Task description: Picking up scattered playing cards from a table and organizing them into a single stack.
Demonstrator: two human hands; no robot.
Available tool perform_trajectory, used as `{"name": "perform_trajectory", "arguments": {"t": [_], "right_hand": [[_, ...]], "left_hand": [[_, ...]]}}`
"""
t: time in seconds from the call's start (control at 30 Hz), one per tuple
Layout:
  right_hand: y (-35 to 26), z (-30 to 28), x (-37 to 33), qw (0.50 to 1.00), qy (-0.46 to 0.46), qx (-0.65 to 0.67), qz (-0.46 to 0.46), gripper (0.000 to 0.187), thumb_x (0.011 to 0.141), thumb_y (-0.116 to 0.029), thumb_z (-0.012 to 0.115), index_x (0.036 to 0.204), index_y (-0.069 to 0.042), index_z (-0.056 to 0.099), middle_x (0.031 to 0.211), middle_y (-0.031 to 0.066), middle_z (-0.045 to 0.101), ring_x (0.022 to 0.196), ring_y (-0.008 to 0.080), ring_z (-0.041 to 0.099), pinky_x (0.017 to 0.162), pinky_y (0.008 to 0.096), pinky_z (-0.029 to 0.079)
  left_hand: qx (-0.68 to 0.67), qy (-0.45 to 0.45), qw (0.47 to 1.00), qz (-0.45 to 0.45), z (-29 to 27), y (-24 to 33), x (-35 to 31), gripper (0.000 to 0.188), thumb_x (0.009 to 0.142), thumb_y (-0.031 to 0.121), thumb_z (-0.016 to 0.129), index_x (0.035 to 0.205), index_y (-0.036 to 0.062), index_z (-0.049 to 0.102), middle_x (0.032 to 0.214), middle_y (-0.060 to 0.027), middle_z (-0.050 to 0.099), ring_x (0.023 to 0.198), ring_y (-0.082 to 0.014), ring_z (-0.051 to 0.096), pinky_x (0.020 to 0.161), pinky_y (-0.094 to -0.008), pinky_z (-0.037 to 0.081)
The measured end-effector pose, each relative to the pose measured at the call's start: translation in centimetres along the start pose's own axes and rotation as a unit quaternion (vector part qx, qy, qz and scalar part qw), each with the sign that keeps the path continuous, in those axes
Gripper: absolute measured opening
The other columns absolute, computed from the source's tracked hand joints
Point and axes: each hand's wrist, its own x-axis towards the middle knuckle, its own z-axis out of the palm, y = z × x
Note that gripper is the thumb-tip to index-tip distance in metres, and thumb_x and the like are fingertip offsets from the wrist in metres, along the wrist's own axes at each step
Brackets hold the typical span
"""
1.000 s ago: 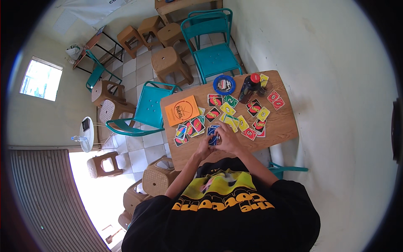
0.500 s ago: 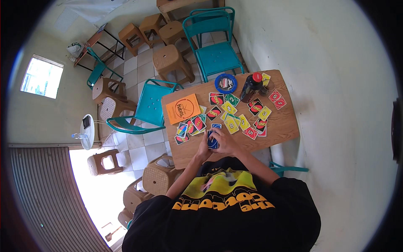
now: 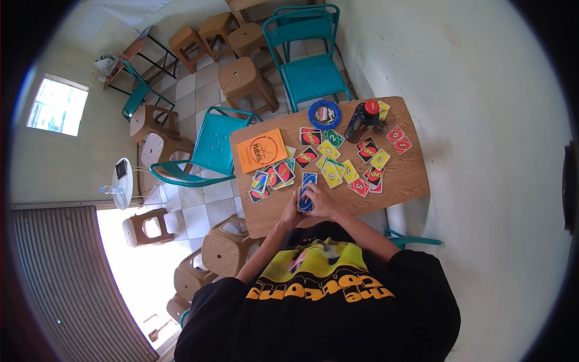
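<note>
Near the table's front edge I hold several blue playing cards (image 3: 306, 203) between both hands. My left hand (image 3: 291, 213) is closed along the cards' left side. My right hand (image 3: 322, 204) lies over their right side, its fingers bent onto the top face. Another blue card (image 3: 309, 179) sticks out beyond my right fingers, away from me; I cannot tell whether it lies on the table. Beyond my hands, loose cards lie in small clusters: a yellow card (image 3: 331, 175), a red card (image 3: 359, 187), a green card (image 3: 333, 139) and several with black-and-red backs (image 3: 306, 157).
The wooden table (image 3: 271, 220) also bears an orange book (image 3: 261, 151), a blue ashtray (image 3: 313, 120) and a dark bottle with a red cap (image 3: 358, 127). Teal chairs (image 3: 214, 145) and brown stools (image 3: 226, 250) stand around it. A white wall (image 3: 476, 169) rises on the right.
More of the blue cards shows between and beyond my hands than before. My hands stay near the same spot, and the whole view has shifted slightly. The other cards lie as they were.
</note>
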Motion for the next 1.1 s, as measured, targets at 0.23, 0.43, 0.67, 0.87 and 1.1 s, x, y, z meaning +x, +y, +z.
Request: {"name": "perform_trajectory", "arguments": {"t": [0.23,0.43,0.67,0.87,1.1], "right_hand": [[5.6,1.0,2.8,0.968,0.077,-0.24,0.008,0.047,0.055,-0.022,0.081,0.092,-0.009,0.056,0.119,0.0146,0.046,0.114,0.0333,0.044,0.095,0.0446,0.036],[5.8,1.7,4.4,0.952,0.003,-0.301,0.06,0.06,0.054,-0.023,0.084,0.104,-0.01,0.052,0.12,0.0161,0.045,0.119,0.0342,0.04,0.098,0.0466,0.034],[7.3,3.2,5.5,0.91,0.02,-0.404,0.093,0.088,0.048,-0.025,0.087,0.119,-0.007,0.04,0.117,0.0161,0.045,0.116,0.0323,0.041,0.097,0.048,0.034],[6.5,3.2,6.4,0.91,-0.037,-0.373,0.177,0.087,0.046,-0.022,0.087,0.115,-0.003,0.039,0.114,0.0156,0.045,0.111,0.0301,0.044,0.094,0.0448,0.037],[6.2,2.8,5.7,0.924,-0.064,-0.351,0.139,0.084,0.047,-0.024,0.087,0.112,-0.001,0.039,0.111,0.0196,0.048,0.11,0.0322,0.047,0.091,0.0429,0.042]], "left_hand": [[0.122,0.047,0.991,0.024,-1.7,0.7,-0.6,0.068,0.093,0.055,0.037,0.136,0.0029,0.027,0.132,-0.0173,0.045,0.107,-0.0291,0.057,0.088,-0.0388,0.045],[0.136,0.047,0.989,0.037,-2.9,1.1,-1.3,0.063,0.094,0.053,0.038,0.134,0.0045,0.031,0.129,-0.0142,0.047,0.102,-0.0252,0.059,0.081,-0.0366,0.046],[0.109,0.064,0.991,0.048,-3.7,1.0,-1.6,0.056,0.094,0.05,0.039,0.13,0.0071,0.036,0.118,-0.0101,0.053,0.094,-0.0235,0.06,0.079,-0.0359,0.046],[0.097,0.074,0.991,0.054,-4.8,0.8,-1.8,0.056,0.094,0.048,0.041,0.132,0.0064,0.035,0.117,-0.0097,0.054,0.09,-0.0225,0.06,0.076,-0.0347,0.047],[0.129,0.091,0.984,0.082,-4.8,0.9,-0.5,0.055,0.094,0.047,0.041,0.13,0.0051,0.039,0.118,-0.011,0.054,0.096,-0.0232,0.058,0.084,-0.036,0.045]]}}
